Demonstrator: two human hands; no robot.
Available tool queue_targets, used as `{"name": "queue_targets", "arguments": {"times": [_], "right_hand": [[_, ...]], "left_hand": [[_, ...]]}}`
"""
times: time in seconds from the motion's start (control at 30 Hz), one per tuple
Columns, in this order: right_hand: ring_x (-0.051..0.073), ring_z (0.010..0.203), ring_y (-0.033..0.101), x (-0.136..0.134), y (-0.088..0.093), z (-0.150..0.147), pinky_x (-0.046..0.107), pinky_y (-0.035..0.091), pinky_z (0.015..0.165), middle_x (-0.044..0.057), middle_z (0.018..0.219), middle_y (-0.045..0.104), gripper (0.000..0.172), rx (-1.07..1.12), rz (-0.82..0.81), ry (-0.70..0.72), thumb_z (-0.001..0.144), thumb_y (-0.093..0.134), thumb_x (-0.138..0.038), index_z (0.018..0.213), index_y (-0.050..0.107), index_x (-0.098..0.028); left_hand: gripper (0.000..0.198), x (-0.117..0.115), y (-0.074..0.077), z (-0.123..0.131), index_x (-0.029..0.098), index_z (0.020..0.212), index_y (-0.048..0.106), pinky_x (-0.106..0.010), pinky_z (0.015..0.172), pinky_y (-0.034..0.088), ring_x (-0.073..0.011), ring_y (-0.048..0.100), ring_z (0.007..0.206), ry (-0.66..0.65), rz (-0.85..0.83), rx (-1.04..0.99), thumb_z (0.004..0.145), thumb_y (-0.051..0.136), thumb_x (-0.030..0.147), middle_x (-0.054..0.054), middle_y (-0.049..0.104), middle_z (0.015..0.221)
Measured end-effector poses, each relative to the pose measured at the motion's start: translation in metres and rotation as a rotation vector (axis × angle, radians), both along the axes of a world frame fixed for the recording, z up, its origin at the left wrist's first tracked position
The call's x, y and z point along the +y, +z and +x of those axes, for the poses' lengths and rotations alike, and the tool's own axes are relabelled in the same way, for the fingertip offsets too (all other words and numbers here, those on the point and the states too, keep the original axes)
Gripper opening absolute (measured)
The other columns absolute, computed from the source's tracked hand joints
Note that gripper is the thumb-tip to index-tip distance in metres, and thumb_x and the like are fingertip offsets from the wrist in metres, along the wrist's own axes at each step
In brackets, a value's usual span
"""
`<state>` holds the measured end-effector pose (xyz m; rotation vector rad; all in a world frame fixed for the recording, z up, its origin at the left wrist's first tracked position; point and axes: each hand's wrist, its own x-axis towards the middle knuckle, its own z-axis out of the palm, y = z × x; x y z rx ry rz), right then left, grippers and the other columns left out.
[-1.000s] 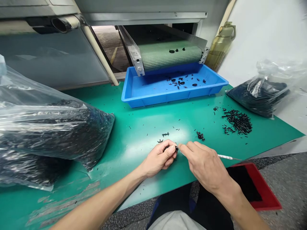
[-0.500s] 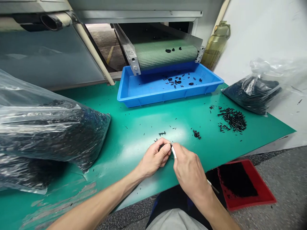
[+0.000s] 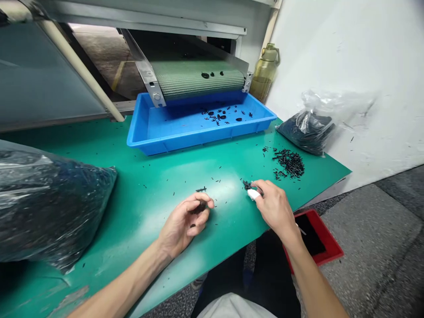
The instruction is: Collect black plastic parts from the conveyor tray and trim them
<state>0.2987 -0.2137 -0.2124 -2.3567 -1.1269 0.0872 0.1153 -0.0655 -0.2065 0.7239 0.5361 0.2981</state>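
My left hand (image 3: 183, 223) is over the green table, palm turned inward and fingers loosely curled. Dark small pieces show between its fingers and against the palm, partly hidden. My right hand (image 3: 274, 205) reaches to a small cluster of black plastic parts (image 3: 247, 184), its thumb and forefinger slightly apart at the cluster's edge. A white cover (image 3: 253, 194) wraps the right thumb tip. Just beyond the left fingers lies a black branched piece (image 3: 201, 189), flat on the table.
A blue tray (image 3: 198, 141) with scattered black parts sits below a green conveyor belt (image 3: 185, 84). To the right are a heap of black pieces (image 3: 289, 163) and a tied plastic bag (image 3: 308, 132). A large filled bag (image 3: 59, 203) stands left; a red tray (image 3: 334, 251) is below.
My hands, together before, have separated. The right has moved away to the small cluster of black parts; the left has turned and loosened its fingers. The camera view has shifted to the right.
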Motion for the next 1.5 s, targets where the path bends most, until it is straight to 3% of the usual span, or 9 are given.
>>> {"name": "queue_targets", "arguments": {"times": [0.2, 0.33, 0.4, 0.5, 0.67, 0.8, 0.93, 1.17, 1.5], "right_hand": [[0.016, 0.072, 0.054, 0.015, -0.002, 0.002, 0.025, 0.034, 0.062, 0.004, 0.088, 0.060, 0.029, -0.011, -0.064, -0.004, 0.086, 0.048, -0.015, 0.106, 0.067, -0.021], [0.018, 0.079, 0.056, 0.016, 0.000, 0.002, 0.027, 0.037, 0.067, 0.006, 0.093, 0.061, 0.032, -0.019, -0.045, 0.003, 0.086, 0.045, -0.011, 0.107, 0.067, -0.021], [0.018, 0.084, 0.057, 0.016, 0.005, -0.006, 0.028, 0.039, 0.073, 0.006, 0.098, 0.061, 0.032, 0.026, 0.033, 0.079, 0.086, 0.044, -0.009, 0.105, 0.067, -0.021], [0.016, 0.089, 0.058, 0.018, 0.016, -0.029, 0.026, 0.042, 0.079, 0.003, 0.100, 0.062, 0.031, 0.193, 0.194, 0.306, 0.085, 0.043, -0.006, 0.099, 0.065, -0.022], [0.013, 0.085, 0.059, 0.026, 0.028, -0.058, 0.024, 0.044, 0.076, 0.001, 0.094, 0.064, 0.030, 0.378, 0.283, 0.555, 0.086, 0.042, -0.003, 0.092, 0.065, -0.023], [0.014, 0.081, 0.059, 0.028, 0.023, -0.058, 0.024, 0.044, 0.070, 0.002, 0.096, 0.065, 0.023, 0.337, 0.295, 0.488, 0.089, 0.046, -0.010, 0.097, 0.064, -0.022], [0.015, 0.088, 0.058, 0.020, 0.017, -0.056, 0.025, 0.043, 0.074, 0.004, 0.102, 0.062, 0.028, 0.215, 0.259, 0.463, 0.091, 0.041, -0.008, 0.104, 0.063, -0.021], [0.018, 0.074, 0.052, 0.009, 0.005, -0.068, 0.029, 0.036, 0.067, 0.004, 0.081, 0.057, 0.029, -0.168, 0.143, 0.452, 0.092, 0.037, -0.007, 0.104, 0.062, -0.016], [0.018, 0.068, 0.051, 0.015, 0.005, -0.083, 0.029, 0.031, 0.063, 0.003, 0.075, 0.056, 0.028, -0.434, 0.070, 0.353, 0.095, 0.034, -0.007, 0.097, 0.060, -0.018]], "left_hand": [[0.020, 0.005, 0.000, -0.001, 0.015, 0.082, 0.062, -0.008, 0.029, 0.013, -0.0016, 0.032, 0.047, -0.025, -0.131, 0.027, 0.077, 0.071, 0.032, -0.001, 0.054, 0.078], [0.025, 0.004, -0.002, -0.001, 0.015, 0.078, 0.057, -0.009, 0.029, 0.011, -0.0007, 0.033, 0.046, -0.065, -0.098, 0.038, 0.079, 0.070, 0.037, -0.001, 0.056, 0.079], [0.027, 0.000, -0.003, -0.001, 0.015, 0.076, 0.055, -0.009, 0.029, 0.011, 0.0001, 0.032, 0.044, -0.094, -0.044, 0.056, 0.082, 0.068, 0.037, -0.001, 0.057, 0.079], [0.031, -0.006, -0.004, 0.000, 0.015, 0.078, 0.054, -0.010, 0.030, 0.012, -0.0001, 0.034, 0.042, -0.157, 0.020, 0.062, 0.085, 0.063, 0.043, -0.002, 0.058, 0.077], [0.036, -0.007, -0.007, -0.001, 0.017, 0.082, 0.053, -0.011, 0.031, 0.013, -0.0016, 0.035, 0.042, -0.192, 0.050, 0.036, 0.082, 0.064, 0.051, 0.001, 0.056, 0.072], [0.031, -0.003, -0.010, -0.002, 0.015, 0.086, 0.057, -0.012, 0.034, 0.015, -0.0006, 0.034, 0.045, -0.187, 0.011, 0.004, 0.079, 0.072, 0.042, 0.001, 0.054, 0.073], [0.029, -0.004, -0.012, -0.003, 0.012, 0.097, 0.063, -0.011, 0.036, 0.015, -0.0003, 0.036, 0.049, -0.140, 0.006, -0.021, 0.080, 0.072, 0.035, 0.000, 0.053, 0.076], [0.026, -0.011, -0.015, -0.002, 0.013, 0.092, 0.060, -0.012, 0.036, 0.016, -0.0008, 0.036, 0.049, -0.065, 0.032, -0.011, 0.083, 0.069, 0.036, 0.000, 0.053, 0.077], [0.032, -0.012, -0.016, 0.000, 0.013, 0.092, 0.058, -0.014, 0.038, 0.017, -0.0017, 0.036, 0.047, -0.061, 0.094, 0.025, 0.078, 0.073, 0.036, 0.001, 0.056, 0.070]]}}
